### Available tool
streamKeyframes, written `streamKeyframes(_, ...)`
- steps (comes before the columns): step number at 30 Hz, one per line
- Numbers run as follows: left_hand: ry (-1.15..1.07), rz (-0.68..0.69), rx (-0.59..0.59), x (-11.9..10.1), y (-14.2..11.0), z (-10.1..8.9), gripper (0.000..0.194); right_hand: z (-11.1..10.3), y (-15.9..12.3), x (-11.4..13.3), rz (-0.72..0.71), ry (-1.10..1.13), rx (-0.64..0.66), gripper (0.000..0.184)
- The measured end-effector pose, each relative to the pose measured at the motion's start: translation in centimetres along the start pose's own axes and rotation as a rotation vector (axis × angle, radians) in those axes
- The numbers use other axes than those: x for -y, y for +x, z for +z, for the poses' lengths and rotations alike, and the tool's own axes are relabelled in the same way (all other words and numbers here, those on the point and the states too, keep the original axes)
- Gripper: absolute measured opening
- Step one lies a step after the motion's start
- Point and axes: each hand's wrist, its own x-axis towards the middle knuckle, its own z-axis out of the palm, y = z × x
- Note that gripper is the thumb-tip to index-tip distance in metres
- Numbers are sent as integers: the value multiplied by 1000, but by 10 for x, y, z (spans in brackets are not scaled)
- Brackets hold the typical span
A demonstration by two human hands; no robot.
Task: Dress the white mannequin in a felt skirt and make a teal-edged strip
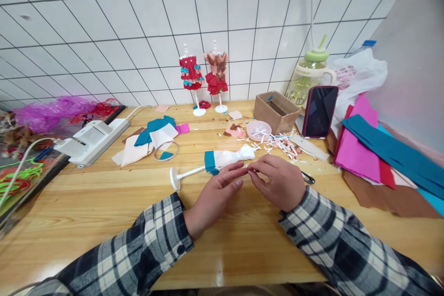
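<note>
My left hand [220, 194] is held over the table with its fingers stretched out and its thumb apart from them. At its fingertips my right hand [277, 180] is closed in a pinch; whatever lies between thumb and forefinger is too small to make out. Just beyond both hands a small white dress-form stand [190, 172] lies on its side. It wears a white paper dress [225, 158] with a teal band [210, 162] at the hem. Partly behind my right hand lies a black-handled tool [308, 177], mostly hidden.
Two upright mini dress forms wear a red dress [190, 73] and a red-brown dress [217, 74]. A pink bowl [259, 138], paper scraps [286, 145], a cardboard box [268, 118] and a phone [319, 112] stand beyond. Coloured paper [360, 143] lies right, a power strip [100, 143] left.
</note>
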Motion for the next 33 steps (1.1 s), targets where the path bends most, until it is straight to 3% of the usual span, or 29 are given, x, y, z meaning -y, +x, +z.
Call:
streamKeyframes(3, 119, 32, -51, -4, 1, 2, 23, 3, -2, 4, 90, 100, 7, 12)
streamKeyframes(7, 83, 17, -151, -2, 3, 3, 13, 7, -4, 12, 202, 257, 61, 11)
streamKeyframes(13, -11, -14, -263, 2, 1, 7, 15, 9, -7, 21, 209, 319, 21, 13)
streamKeyframes(20, -137, -58, -306, 7, 2, 6, 13, 6, -10, 23, 102, 211, 12, 18)
streamKeyframes(25, -77, -79, -212, 6, 0, 6, 16, 4, -11, 24, 57, 157, 10, 19)
streamKeyframes(33, 132, -67, -237, -1, 1, 7, 19, 7, -7, 19, 155, 175, 36, 14)
